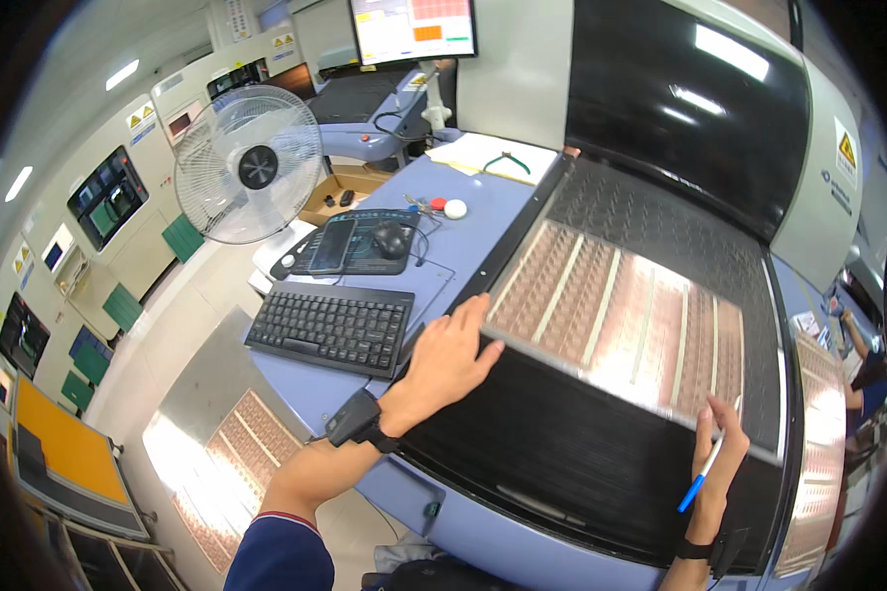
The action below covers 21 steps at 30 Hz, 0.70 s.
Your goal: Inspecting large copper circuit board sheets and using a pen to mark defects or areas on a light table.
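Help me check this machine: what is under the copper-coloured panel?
Around the panel, a black bed shows: textured beyond its far edge, smoother-looking along its near edge. Whatever lies directly beneath is covered, so I cannot tell.

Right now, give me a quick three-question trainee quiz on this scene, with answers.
1. Which hand holds the slim white-and-blue pen?
2. True or false: the black rectangular keyboard lies to the left of the flat copper-coloured panel.
3. The small black computer mouse rests on: A) the keyboard, B) a dark patterned mat, C) the panel?

Key: 1. The right hand. 2. True. 3. B.
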Each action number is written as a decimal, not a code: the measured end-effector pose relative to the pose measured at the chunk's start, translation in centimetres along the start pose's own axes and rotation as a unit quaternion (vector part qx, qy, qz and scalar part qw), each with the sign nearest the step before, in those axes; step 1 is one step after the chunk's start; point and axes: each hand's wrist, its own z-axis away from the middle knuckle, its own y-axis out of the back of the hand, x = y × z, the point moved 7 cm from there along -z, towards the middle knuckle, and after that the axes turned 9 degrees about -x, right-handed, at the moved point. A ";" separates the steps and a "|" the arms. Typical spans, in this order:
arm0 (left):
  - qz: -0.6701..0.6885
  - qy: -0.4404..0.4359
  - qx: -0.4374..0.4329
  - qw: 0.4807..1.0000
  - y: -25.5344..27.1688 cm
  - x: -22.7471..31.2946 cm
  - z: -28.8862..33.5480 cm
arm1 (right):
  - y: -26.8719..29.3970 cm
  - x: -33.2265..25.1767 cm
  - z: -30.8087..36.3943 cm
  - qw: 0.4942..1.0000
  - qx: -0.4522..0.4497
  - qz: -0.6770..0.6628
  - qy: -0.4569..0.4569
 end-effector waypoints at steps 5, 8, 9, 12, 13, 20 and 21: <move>-0.002 0.010 -0.080 0.997 -2.2 -1.1 1.9 | -3.9 -1.8 -0.8 0.986 -0.157 -0.013 -0.051; 0.031 0.009 -0.088 0.996 -2.4 -0.5 1.2 | -6.2 2.0 -0.4 0.978 -0.208 0.015 -0.002; 0.030 0.031 -0.091 0.995 -2.4 -0.7 0.9 | -6.6 2.1 -0.1 0.976 -0.216 -0.021 0.014; 0.009 0.066 -0.019 0.998 -2.3 -1.6 0.5 | -7.6 1.1 0.0 0.960 -0.281 -0.005 0.017; 0.010 0.079 -0.012 0.997 -2.2 -2.0 0.3 | -7.8 0.1 -0.3 0.957 -0.289 -0.002 0.030; 0.640 0.030 0.164 0.750 0.9 -5.3 -2.1 | -8.7 2.6 -0.2 0.972 -0.219 -0.026 0.085; 0.716 -0.002 0.159 0.680 1.4 -4.8 -2.0 | -8.3 2.9 0.0 0.981 -0.159 -0.023 0.106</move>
